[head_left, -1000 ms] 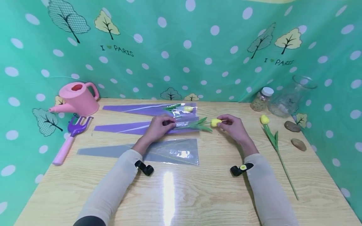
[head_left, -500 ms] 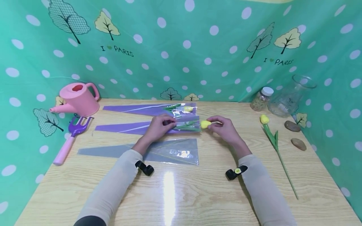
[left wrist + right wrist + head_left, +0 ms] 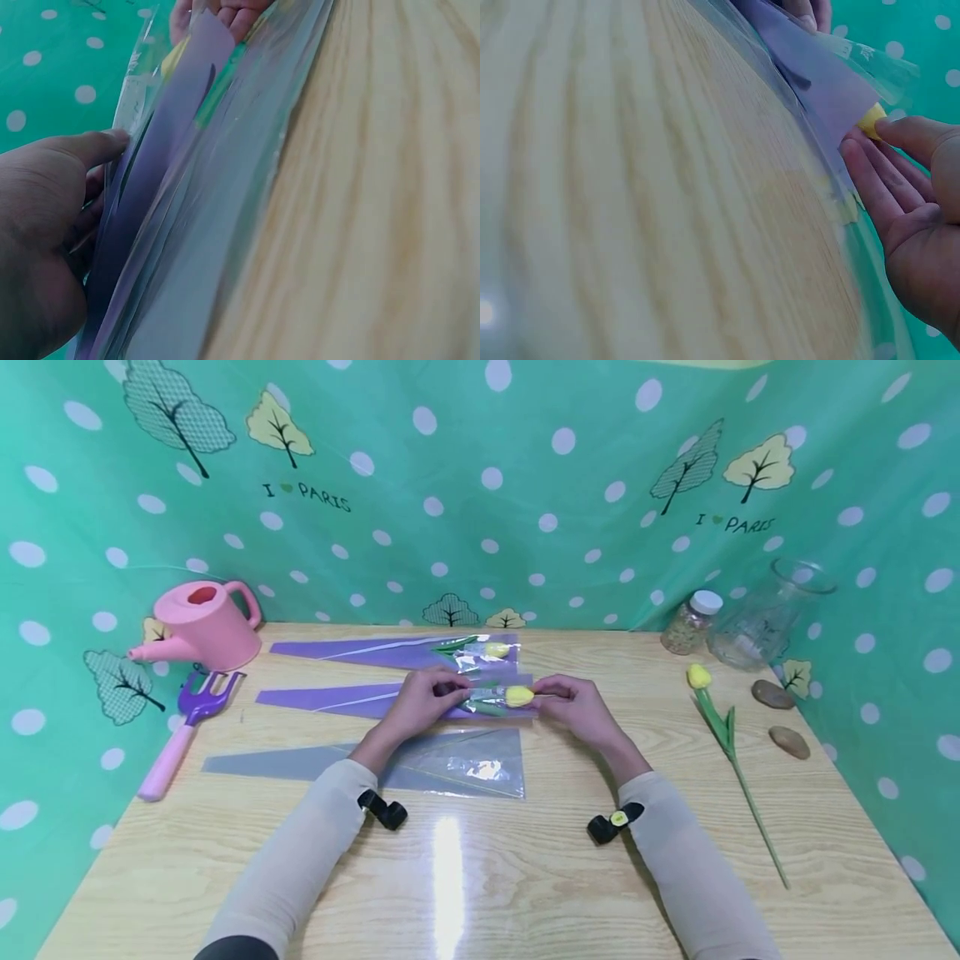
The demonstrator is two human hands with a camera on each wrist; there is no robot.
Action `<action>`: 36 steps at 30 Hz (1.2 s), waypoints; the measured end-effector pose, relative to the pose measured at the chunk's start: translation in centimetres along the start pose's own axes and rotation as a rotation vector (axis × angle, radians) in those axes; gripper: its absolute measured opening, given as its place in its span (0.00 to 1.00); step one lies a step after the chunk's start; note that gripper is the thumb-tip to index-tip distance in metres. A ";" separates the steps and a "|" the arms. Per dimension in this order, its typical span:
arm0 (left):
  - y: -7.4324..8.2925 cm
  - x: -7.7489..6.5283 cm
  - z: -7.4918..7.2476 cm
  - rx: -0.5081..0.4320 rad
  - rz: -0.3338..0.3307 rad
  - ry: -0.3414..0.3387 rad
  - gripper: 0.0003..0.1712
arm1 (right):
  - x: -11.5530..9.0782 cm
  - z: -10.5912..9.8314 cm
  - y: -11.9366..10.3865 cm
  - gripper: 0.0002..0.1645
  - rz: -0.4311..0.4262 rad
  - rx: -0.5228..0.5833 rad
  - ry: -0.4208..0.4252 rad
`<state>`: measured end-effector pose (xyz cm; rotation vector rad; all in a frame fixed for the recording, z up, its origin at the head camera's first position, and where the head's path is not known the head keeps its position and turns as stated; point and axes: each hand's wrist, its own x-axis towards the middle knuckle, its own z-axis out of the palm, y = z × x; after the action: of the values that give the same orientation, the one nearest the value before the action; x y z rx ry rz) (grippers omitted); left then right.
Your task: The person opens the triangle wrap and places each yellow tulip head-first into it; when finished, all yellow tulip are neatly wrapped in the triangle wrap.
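My left hand (image 3: pixel 418 703) pinches the upper film of the middle purple flower sleeve (image 3: pixel 330 697), near its wide end. Inside that sleeve lies a tulip, its yellow bloom (image 3: pixel 519 697) just within the mouth on the right. My right hand (image 3: pixel 576 710) pinches the tip of this bloom; in the right wrist view the thumb is on the yellow petals (image 3: pixel 872 120) and the fingers lie along the sleeve's edge. The left fingertips are partly hidden behind the sleeve in the left wrist view. The tulip's stem is mostly hidden beneath the left hand.
Behind lies another purple sleeve (image 3: pixel 352 648) with a tulip inside; in front, a grey sleeve (image 3: pixel 457 764). A loose tulip (image 3: pixel 726 735), two stones (image 3: pixel 772 694), a capped jar (image 3: pixel 690 625) and a glass vase (image 3: pixel 757 627) are right. Left are a pink watering can (image 3: pixel 210 625) and hand fork (image 3: pixel 187 727).
My right hand has moved left, sliding the tulip into the middle sleeve until its bloom passed the mouth. The left hand has stayed nearly in place on the film.
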<state>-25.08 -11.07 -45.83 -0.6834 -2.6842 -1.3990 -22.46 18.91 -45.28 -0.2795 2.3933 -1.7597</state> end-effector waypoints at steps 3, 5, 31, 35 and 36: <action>0.1 0.0 0.1 0.005 0.014 -0.004 0.10 | 0.0 0.2 0.1 0.19 0.000 -0.032 -0.030; 0.1 0.0 0.2 0.007 0.019 -0.004 0.09 | 0.0 0.3 0.3 0.19 0.005 -0.040 -0.043; -0.7 0.0 -0.5 0.019 -0.036 -0.025 0.11 | -5.8 -10.2 0.1 0.23 -0.019 -0.093 0.102; -0.6 0.2 -0.6 0.047 -0.026 -0.023 0.11 | -9.3 -13.9 0.7 0.27 0.022 -0.171 0.161; -0.6 0.3 -0.6 0.054 -0.026 -0.021 0.10 | -10.1 -14.7 1.0 0.28 0.045 -0.197 0.176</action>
<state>-25.65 -11.69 -45.87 -0.6651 -2.7458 -1.3265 -16.19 35.22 -41.72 -0.0955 2.6793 -1.5915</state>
